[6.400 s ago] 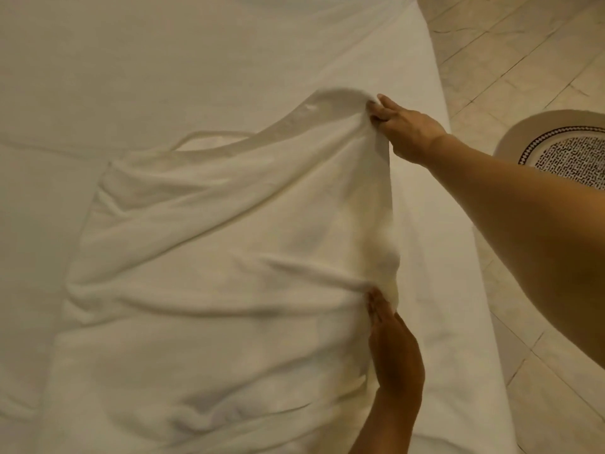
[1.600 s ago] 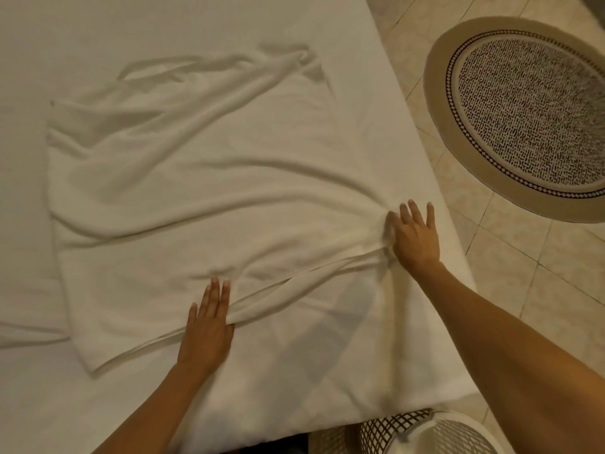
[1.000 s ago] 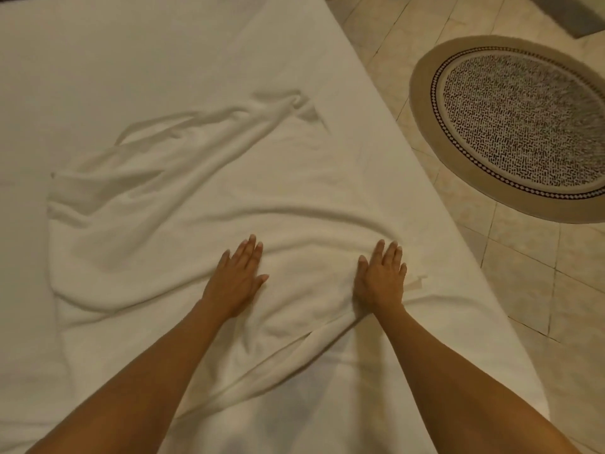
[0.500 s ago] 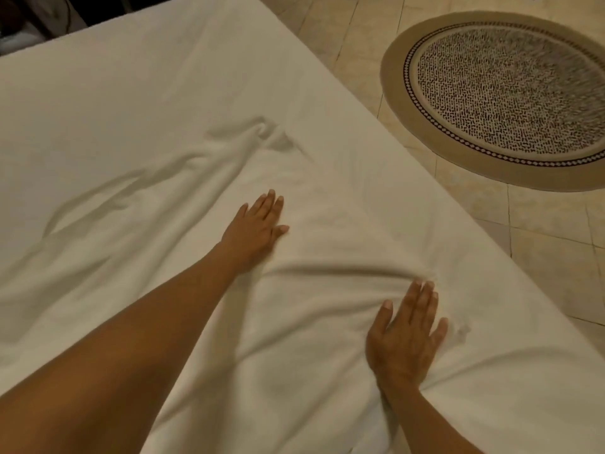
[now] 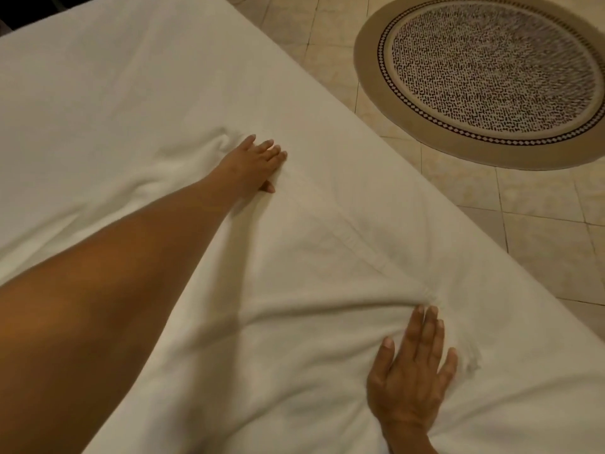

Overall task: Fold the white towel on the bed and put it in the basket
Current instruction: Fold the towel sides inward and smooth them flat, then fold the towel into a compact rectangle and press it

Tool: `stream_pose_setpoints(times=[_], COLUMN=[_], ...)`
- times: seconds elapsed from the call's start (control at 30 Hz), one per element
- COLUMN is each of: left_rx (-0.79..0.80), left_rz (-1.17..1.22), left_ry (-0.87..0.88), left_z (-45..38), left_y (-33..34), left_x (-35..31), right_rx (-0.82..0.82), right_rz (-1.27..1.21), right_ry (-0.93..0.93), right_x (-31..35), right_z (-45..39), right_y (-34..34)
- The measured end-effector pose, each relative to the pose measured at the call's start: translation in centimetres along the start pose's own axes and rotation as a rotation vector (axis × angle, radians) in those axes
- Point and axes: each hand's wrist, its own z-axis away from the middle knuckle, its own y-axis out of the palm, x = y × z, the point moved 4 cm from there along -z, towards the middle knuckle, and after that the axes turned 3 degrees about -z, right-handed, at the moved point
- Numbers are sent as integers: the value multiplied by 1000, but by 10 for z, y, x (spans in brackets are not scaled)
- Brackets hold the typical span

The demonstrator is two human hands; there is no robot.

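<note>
- A round rug (image 5: 491, 73) lies on the floor to the right of the bed, well apart from it. It has a broad tan outer band, a thin dark ring of small white diamonds, a pale inner band, and a speckled black-and-white centre.
- The floor (image 5: 540, 204) is laid in beige tiles with dark grout lines.
- A dark strip (image 5: 23, 11) shows at the top left corner; what it is cannot be told.

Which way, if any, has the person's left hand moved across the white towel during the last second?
Yes. The left hand slid up the white towel toward its far corner, away from the right hand.
</note>
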Motion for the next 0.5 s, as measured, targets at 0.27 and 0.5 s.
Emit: stream_pose_setpoints(times=[0.27,0.5], left_rx=[-121,-214], left_rz=[123,71], left_ry=[-36,-33], left_z=[-4,40], left_y=[-10,-17], left_x=[3,7], right_rx=[17,37], right_rz=[-17,-27], right_ry=[-5,13], right_x=[1,8], right_z=[-2,-4], right_y=[0,-18])
